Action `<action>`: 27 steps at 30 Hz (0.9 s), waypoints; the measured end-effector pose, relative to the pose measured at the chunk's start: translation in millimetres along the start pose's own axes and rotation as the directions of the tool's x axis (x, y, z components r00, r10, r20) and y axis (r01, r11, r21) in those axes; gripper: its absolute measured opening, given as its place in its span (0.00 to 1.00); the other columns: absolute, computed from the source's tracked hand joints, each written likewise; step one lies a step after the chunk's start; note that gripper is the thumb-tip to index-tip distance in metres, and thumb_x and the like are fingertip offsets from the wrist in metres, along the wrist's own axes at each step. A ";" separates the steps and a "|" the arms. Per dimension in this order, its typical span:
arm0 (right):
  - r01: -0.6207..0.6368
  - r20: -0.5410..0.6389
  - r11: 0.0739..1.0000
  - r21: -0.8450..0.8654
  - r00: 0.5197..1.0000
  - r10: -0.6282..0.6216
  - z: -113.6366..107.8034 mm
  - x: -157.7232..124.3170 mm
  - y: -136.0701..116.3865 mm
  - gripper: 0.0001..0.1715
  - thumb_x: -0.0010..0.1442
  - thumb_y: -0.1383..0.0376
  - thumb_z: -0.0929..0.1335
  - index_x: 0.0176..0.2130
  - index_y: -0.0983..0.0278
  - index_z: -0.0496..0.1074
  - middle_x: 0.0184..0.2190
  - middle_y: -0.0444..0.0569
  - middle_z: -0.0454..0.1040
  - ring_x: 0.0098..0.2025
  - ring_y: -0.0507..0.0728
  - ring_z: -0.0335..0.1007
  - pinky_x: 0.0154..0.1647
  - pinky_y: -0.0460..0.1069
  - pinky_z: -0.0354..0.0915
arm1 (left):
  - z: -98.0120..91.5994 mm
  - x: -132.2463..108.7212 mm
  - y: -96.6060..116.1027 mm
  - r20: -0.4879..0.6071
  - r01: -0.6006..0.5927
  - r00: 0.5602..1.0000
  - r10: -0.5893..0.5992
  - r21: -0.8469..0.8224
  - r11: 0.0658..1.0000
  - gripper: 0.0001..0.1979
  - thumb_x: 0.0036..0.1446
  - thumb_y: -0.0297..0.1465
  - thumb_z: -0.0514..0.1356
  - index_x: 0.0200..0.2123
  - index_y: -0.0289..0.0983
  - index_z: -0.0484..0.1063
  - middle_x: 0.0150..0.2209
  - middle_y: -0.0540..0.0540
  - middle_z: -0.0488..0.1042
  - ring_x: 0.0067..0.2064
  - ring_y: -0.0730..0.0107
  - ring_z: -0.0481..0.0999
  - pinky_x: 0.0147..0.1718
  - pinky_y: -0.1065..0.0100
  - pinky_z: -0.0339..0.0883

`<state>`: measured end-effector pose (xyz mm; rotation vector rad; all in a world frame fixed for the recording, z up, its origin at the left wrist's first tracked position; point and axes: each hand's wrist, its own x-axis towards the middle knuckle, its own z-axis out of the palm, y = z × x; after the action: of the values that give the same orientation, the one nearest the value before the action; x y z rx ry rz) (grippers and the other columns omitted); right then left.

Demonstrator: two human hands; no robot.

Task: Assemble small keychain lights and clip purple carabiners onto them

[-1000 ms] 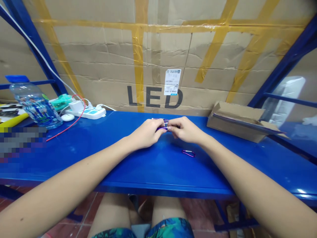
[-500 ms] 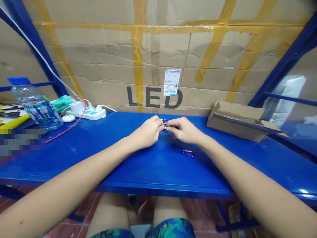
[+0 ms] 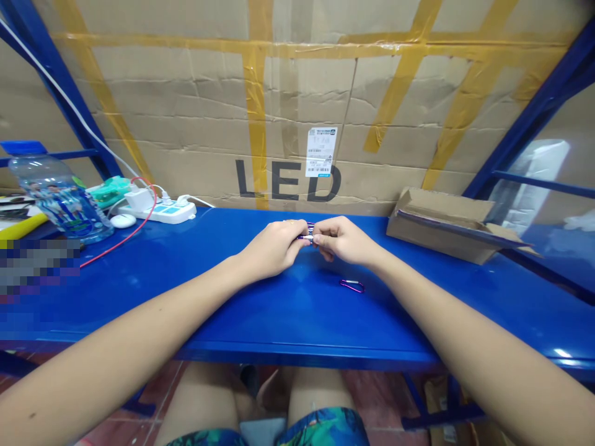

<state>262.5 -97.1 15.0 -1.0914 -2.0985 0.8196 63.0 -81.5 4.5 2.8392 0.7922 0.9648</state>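
Observation:
My left hand and my right hand meet over the far middle of the blue table. Between their fingertips are small purple-and-silver carabiners, mostly covered by the fingers. Thumb and fingers of the left hand are closed on one end, while the right hand pinches the other. How many they hold, I cannot tell. A single purple carabiner with a silver gate lies loose on the tabletop, just below my right hand.
On the left stand a water bottle with a blue cap, a white power strip and a white mouse. A red cable curves there. An open cardboard box sits at the right. A large taped carton backs the table.
The left fingers have shifted and opened slightly around the carabiners, showing a silver part between the two hands. The view has moved a little; the loose carabiner still lies in place.

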 end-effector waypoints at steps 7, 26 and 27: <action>-0.006 -0.031 0.996 -0.094 1.000 0.003 -1.6 0.8 -3.7 0.11 0.58 0.64 0.64 0.24 0.63 0.63 0.15 0.41 0.67 0.20 0.51 0.62 0.25 0.47 0.56 | 2.0 2.0 0.0 -0.027 -0.003 1.000 0.003 -0.020 1.000 0.04 0.64 0.27 0.54 0.35 0.37 0.66 0.35 0.46 0.73 0.37 0.65 0.72 0.37 0.65 0.64; -0.262 0.178 0.881 -0.394 0.918 0.353 -45.9 -10.8 -9.4 0.11 0.58 0.58 0.68 0.31 0.64 0.70 0.23 0.47 0.72 0.22 0.52 0.66 0.23 0.47 0.60 | 2.7 5.7 -5.9 -0.054 0.211 0.974 -0.219 -0.130 0.969 0.09 0.62 0.30 0.56 0.45 0.39 0.71 0.39 0.47 0.78 0.38 0.65 0.75 0.39 0.64 0.65; -0.296 0.252 0.862 -0.412 0.872 0.420 -51.1 -13.5 -10.7 0.11 0.56 0.58 0.70 0.31 0.64 0.71 0.23 0.47 0.73 0.23 0.53 0.67 0.23 0.47 0.60 | 2.1 6.1 -6.3 -0.055 0.222 0.972 -0.230 -0.130 0.966 0.08 0.62 0.31 0.57 0.45 0.39 0.71 0.39 0.47 0.78 0.39 0.65 0.75 0.39 0.64 0.65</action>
<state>302.4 -101.6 51.0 -1.6915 -2.4310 0.8584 65.5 -72.8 5.0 2.5550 1.0002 1.0440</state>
